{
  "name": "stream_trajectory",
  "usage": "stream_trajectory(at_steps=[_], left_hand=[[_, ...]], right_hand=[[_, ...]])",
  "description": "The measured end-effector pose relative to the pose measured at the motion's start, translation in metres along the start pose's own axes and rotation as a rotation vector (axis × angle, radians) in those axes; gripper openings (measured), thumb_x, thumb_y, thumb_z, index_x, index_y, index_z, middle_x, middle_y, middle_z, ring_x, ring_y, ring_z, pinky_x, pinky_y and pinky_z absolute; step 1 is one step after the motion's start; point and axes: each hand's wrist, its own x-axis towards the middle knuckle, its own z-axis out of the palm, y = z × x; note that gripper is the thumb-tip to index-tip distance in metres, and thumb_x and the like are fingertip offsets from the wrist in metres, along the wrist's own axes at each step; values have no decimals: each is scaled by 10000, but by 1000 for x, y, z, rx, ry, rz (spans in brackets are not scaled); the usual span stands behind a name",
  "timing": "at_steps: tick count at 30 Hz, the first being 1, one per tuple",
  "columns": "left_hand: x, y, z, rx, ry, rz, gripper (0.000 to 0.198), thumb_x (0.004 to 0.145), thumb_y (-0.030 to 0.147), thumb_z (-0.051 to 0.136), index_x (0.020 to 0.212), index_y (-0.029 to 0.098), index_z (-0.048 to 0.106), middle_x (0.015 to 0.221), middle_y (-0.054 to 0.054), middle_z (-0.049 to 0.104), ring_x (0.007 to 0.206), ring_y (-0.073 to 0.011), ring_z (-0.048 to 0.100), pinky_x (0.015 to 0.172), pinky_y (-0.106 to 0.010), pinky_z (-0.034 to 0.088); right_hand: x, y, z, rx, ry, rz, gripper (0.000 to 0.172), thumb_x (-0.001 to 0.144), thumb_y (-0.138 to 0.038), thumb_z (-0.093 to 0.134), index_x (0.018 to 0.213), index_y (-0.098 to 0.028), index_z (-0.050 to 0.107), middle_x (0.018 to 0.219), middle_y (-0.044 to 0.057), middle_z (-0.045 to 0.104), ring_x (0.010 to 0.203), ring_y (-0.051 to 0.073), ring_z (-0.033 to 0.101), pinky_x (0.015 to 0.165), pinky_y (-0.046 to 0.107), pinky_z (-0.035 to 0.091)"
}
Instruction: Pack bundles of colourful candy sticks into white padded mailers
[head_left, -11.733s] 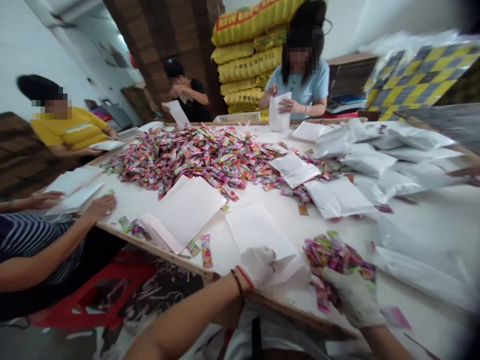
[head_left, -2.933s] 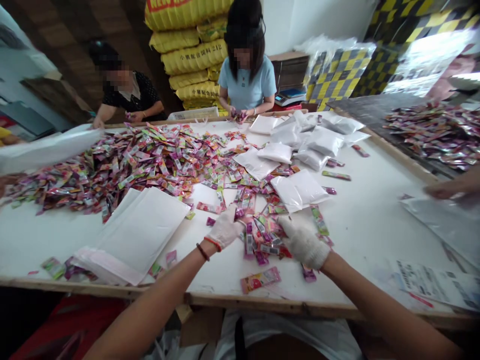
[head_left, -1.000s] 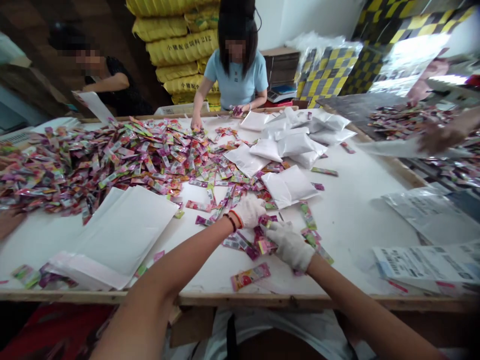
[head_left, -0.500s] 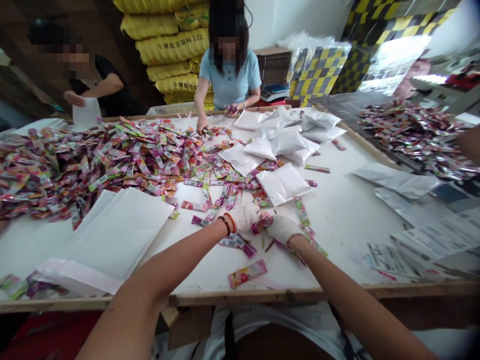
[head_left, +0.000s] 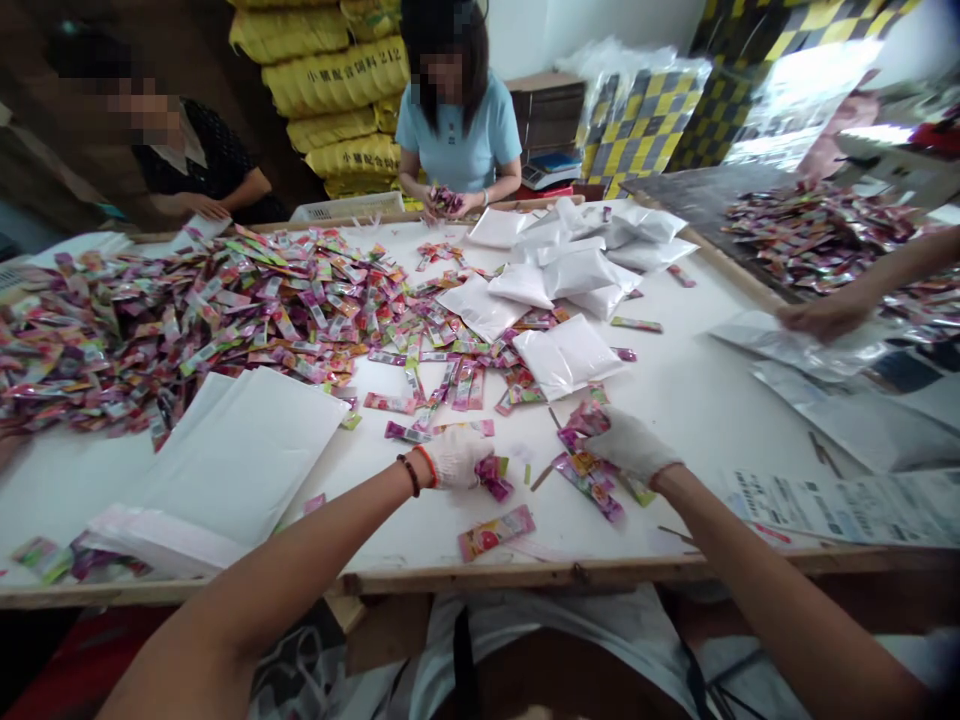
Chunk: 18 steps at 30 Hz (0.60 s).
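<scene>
Our gloved left hand [head_left: 454, 458] closes on a few pink sachets [head_left: 493, 474]. At its three o'clock, our right hand [head_left: 631, 445] clamps a sachet bundle [head_left: 592, 482], both low on the white table [head_left: 705, 405]. A sachet heap [head_left: 187, 320] spreads at ten o'clock, and yellow sacks [head_left: 337, 80] are stacked beyond at twelve.

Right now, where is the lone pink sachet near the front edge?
Head view, low centre: the pink sachet lies just below the left hand, by the table edge.

- The left hand [head_left: 454, 455] and the right hand [head_left: 634, 445] are each wearing a white knit glove [head_left: 461, 447].
- The left wrist is carrying a dark beaded bracelet [head_left: 409, 476] and a red-orange band [head_left: 428, 466].
- The lap is showing white cloth [head_left: 547, 625].
</scene>
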Motion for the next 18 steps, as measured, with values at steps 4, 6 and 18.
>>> stream_trajectory(at_steps=[4,6,18], left_hand=[[7,1,8,47,-29,-10,273,679,310,572,892,160,650,893,-113,630,832,-256,590,711,-349,453],[8,0,8,30,-18,-21,273,687,319,571,895,162,653,905,-106,623,851,-243,581,731,-343,449],[-2,-4,1,-209,162,-35,229,691,294,619,887,177,605,849,-34,620,804,-176,567,764,-279,445]], right_hand=[[7,-13,-2,-210,-64,-138,240,625,-195,575,860,-169,617,848,96,671,724,206,589,626,279,404],[5,-5,-8,-229,-73,-147,215,630,-193,560,834,-185,628,794,86,675,693,209,595,599,280,393],[-33,69,2,57,-53,35,150,719,-293,524,782,-194,617,570,24,626,547,172,579,549,258,407]])
